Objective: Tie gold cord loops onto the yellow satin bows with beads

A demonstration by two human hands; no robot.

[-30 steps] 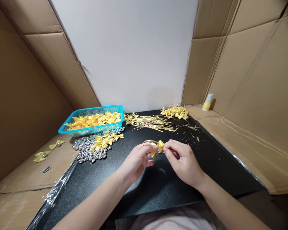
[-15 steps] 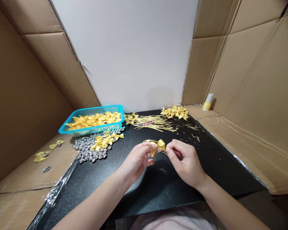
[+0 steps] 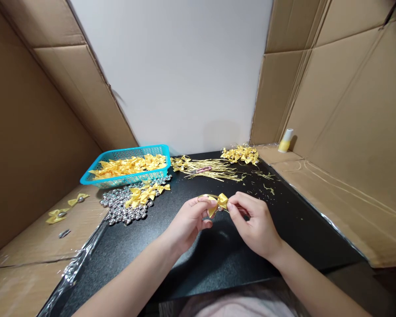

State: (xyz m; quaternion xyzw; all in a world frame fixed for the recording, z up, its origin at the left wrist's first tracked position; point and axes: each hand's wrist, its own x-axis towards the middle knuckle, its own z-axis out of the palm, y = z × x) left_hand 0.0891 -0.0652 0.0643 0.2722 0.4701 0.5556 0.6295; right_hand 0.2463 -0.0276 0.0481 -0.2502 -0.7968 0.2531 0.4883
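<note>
- While the yellow satin bow point(image 3: 222, 200) is pinched by the left hand point(image 3: 188, 220) above the black tabletop point(image 3: 191, 275), the right hand point(image 3: 255, 222) is closed at its edge, contents unclear.
- Light, uncrushing pressure is advised.

Yellow bow point(image 3: 222, 200), turquoise basket point(image 3: 128, 177), black tabletop point(image 3: 303, 237)
</note>
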